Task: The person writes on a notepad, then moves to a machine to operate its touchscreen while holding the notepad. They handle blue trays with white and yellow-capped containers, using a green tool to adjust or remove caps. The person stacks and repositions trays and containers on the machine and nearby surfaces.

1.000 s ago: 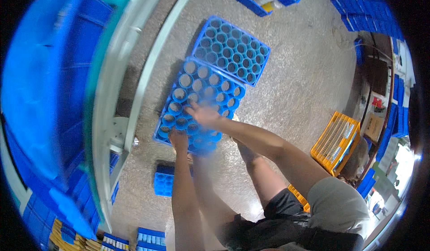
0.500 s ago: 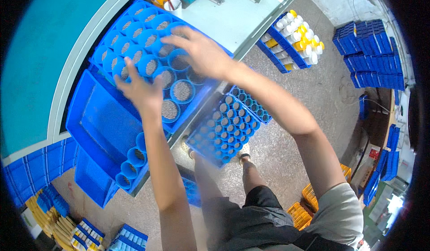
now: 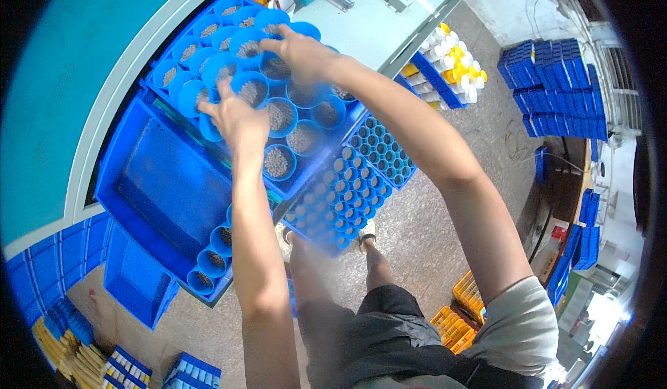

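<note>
A blue tray (image 3: 274,187) holds rows of blue cups filled with grey-brown pellets. My left hand (image 3: 243,121) grips cups on the near left side, its fingertips hooked over the rims and into a blue cup (image 3: 191,98). Across the group, my right hand (image 3: 306,55) holds cups on the right, fingertips over the rim of another blue cup (image 3: 249,47). The cups between my hands look raised and overlap those behind them. Nearer cups, such as one filled cup (image 3: 279,163), remain low in the tray. My palms hide some rims.
Left of the tray sits a deep blue bin (image 3: 167,167), with several cups at its near end. Below, on the floor by my feet, stand crates of cups (image 3: 347,194). A crate of white and yellow containers (image 3: 445,69) and stacked blue crates (image 3: 556,90) are at right.
Cups between my hands have risen and look larger, now tilted over the rows behind. Both hands have shifted slightly with them, and the whole view has moved a little.
</note>
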{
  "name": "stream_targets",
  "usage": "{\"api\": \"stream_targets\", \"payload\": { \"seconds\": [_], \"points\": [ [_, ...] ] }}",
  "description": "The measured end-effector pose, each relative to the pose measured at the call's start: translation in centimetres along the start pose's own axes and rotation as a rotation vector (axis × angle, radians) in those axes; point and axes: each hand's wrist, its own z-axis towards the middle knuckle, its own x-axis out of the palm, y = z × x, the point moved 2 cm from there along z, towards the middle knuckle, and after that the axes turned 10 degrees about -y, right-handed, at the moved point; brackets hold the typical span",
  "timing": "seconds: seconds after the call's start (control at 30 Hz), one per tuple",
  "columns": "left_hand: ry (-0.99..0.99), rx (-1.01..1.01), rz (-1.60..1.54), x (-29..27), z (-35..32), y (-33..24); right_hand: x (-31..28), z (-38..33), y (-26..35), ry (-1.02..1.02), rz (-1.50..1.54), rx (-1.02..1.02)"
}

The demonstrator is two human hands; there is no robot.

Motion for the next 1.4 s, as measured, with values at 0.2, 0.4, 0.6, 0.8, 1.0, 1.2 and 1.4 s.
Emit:
{"api": "stream_targets", "payload": {
  "seconds": [0.2,0.4,0.6,0.8,1.0,1.2,1.4],
  "points": [
    [-0.320,0.337,-0.042,-6.5,-9.2,-8.0,-9.9,-9.7,1.6,-0.557,0.074,-0.227],
    [-0.107,0.321,-0.059,-6.6,-24.6,-12.9,-14.8,-27.9,0.4,-0.514,0.146,-0.001],
    [0.389,0.004,-0.075,5.7,-37.3,-5.0,-2.9,-42.2,-7.3,-0.172,0.081,0.361],
    [0.333,-0.012,-0.006,26.5,-45.8,14.1,21.6,-49.0,-17.3,0.319,0.060,0.432],
    [0.151,-0.195,-0.074,38.7,-50.3,25.2,37.8,-50.6,-23.2,0.388,-0.024,0.303],
    [0.134,-0.112,0.137,40.3,-51.2,28.7,41.8,-52.3,-25.7,0.358,0.269,0.737],
    [0.258,-0.157,-0.058,43.0,-50.9,29.3,42.7,-51.7,-25.4,0.453,0.083,0.325]
  ]
}}
